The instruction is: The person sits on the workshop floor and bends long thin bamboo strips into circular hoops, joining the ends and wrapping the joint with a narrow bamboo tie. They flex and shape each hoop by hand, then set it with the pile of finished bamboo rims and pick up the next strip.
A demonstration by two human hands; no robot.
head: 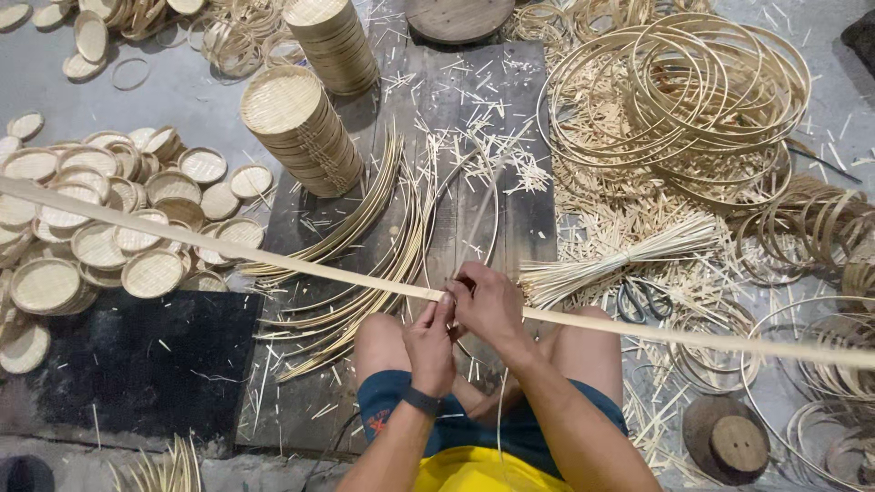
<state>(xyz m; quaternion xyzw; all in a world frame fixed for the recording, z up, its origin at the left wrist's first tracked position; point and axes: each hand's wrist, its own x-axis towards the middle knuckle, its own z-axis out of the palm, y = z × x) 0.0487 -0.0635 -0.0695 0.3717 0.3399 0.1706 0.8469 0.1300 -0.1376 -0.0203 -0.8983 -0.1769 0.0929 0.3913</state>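
Where a long, flat, pale bamboo strip (273, 260) crosses from the left edge to the right edge, just above the knees: left hand (430, 342) pinching it from below, fingers curled, a dark band at the wrist; right hand (490, 305) clenched over it from above, knuckles up, touching the left. Beneath, a dark plank board (519, 219), worn and littered with pale splinters. Near its left edge, curved thin slats (365, 264) fanned in a sheaf; at its far left corner, two leaning stacks of round woven lids (301, 128). Just past its right edge, a tied bundle of fine splints (620, 260), black scissors (645, 299), then coiled bamboo hoops (711, 91).
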